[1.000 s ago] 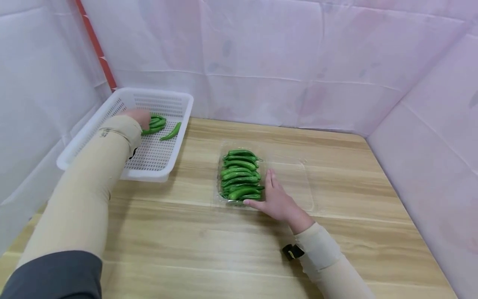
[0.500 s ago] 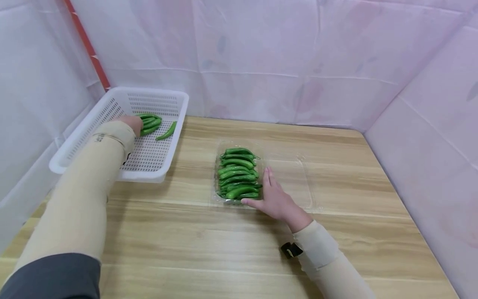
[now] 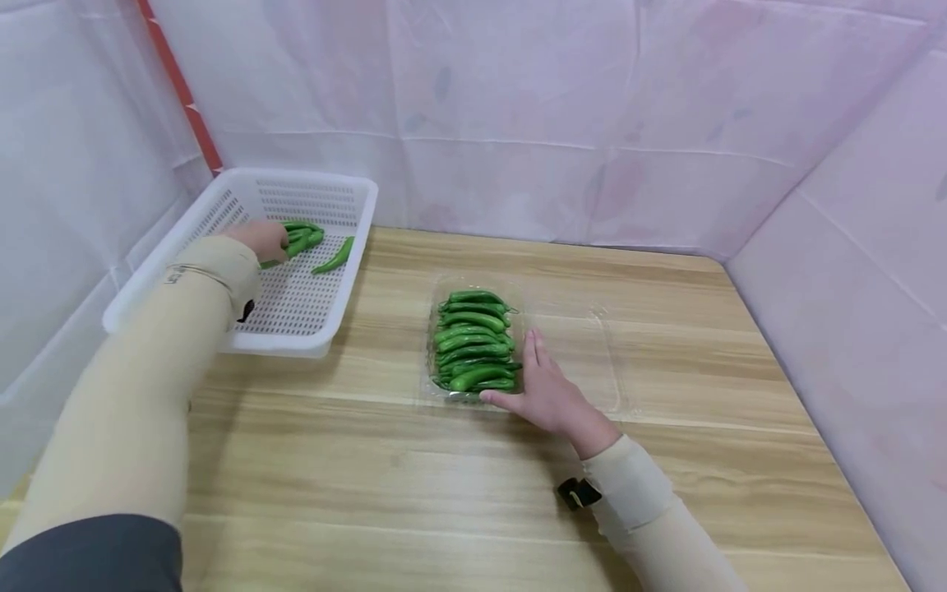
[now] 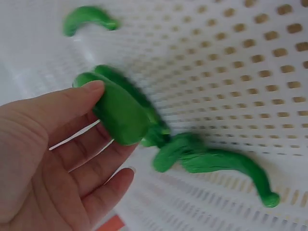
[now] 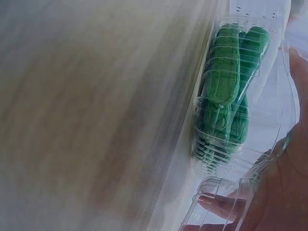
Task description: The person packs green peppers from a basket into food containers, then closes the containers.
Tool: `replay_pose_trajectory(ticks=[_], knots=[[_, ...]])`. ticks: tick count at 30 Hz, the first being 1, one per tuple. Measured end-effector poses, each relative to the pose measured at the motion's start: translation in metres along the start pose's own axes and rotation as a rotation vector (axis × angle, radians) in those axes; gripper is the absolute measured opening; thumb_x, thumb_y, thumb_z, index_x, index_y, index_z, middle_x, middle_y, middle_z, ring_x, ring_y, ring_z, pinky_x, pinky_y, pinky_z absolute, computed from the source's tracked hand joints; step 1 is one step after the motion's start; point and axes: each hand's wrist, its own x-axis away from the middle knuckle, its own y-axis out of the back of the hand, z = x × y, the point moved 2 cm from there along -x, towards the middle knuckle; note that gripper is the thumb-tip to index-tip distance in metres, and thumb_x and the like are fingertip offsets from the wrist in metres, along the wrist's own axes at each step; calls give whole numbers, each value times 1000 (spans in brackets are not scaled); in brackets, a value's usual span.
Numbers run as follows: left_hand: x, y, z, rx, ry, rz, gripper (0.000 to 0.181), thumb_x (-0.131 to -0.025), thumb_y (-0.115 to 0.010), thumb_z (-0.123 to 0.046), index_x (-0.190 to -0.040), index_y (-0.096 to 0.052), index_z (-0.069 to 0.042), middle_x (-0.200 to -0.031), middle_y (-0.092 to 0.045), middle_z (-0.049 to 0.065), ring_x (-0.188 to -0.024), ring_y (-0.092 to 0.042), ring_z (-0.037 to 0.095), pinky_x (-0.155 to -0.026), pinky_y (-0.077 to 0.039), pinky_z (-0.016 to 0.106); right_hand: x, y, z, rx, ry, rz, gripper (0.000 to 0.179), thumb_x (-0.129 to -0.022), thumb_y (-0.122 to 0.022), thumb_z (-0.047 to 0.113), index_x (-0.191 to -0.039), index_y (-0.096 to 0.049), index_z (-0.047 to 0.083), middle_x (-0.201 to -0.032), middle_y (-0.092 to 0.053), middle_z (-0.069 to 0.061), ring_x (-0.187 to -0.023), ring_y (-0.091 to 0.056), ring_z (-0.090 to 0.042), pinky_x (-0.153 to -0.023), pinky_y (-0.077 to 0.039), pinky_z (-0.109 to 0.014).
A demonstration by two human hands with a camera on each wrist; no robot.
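My left hand [image 3: 261, 240] reaches into a white slotted basket [image 3: 349, 304] at the far left. In the left wrist view its thumb and fingers pinch a green pepper [image 4: 122, 113], close over several others. Behind it a curved pepper [image 4: 231, 163] lies on the slotted floor, and a single pepper [image 3: 334, 256] lies apart near the basket's right side. Mid-table, a clear plastic clamshell box [image 3: 432, 378] holds a column of green peppers [image 3: 473, 339]. My right hand [image 3: 551, 399] rests at its right front corner, fingers straight and thumb spread along the front rim.
The box's clear lid [image 3: 584, 362] lies folded out flat to the right, partly under my right hand. Pale sheeting [image 3: 503, 123] walls in the wooden table [image 3: 414, 493] at the back and sides. A red strip [image 3: 181, 86] runs down the back left corner.
My left hand shifts slightly within the basket, and a pepper now shows beneath its fingers. The nearby peppers sit a little differently. My right hand and the box stay in place.
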Motion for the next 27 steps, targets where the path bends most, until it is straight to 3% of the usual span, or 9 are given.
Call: replay_pose_trajectory(ticks=[5,10,14,20,27], knots=[[20,21,-6,33,-116,-71,20,-92,-53,-9,-94,-63,8,-80,-58,15,-71,-50,24,-66,-43,39,-2,2,0,7,13,-7,119,-76,-56,69,-145,8,-2,-152,11,-19,-138,-4,-37,-104,-26,-53],[37,33,-10,68,-182,-100,30,-95,-51,-14,-111,-60,9,-90,-60,19,-75,-51,25,-68,-44,40,-6,2,-2,14,10,1,119,-76,-54,71,-145,10,-2,-152,11,-19,-138,-3,-37,-104,-27,-53],[48,39,-22,80,-208,-121,37,-96,-51,-17,-120,-55,10,-101,-61,22,-80,-52,26,-73,-45,42,-8,2,-4,8,1,2,120,-76,-54,72,-145,10,-1,-152,12,-19,-138,-5,-39,-104,-26,-54],[65,43,-53,114,-264,-186,39,-96,-51,-19,-126,-52,6,-104,-60,20,-84,-50,27,-75,-43,42,-8,2,-5,-4,6,-2,119,-77,-57,69,-145,10,-2,-152,11,-20,-137,-5,-41,-105,-23,-55],[90,46,-107,154,-476,-287,25,-96,-53,-14,-115,-61,0,-94,-62,12,-79,-53,23,-71,-45,39,-9,2,-2,-4,14,-1,120,-76,-56,70,-145,10,-2,-152,11,-21,-138,-4,-39,-105,-23,-54]])
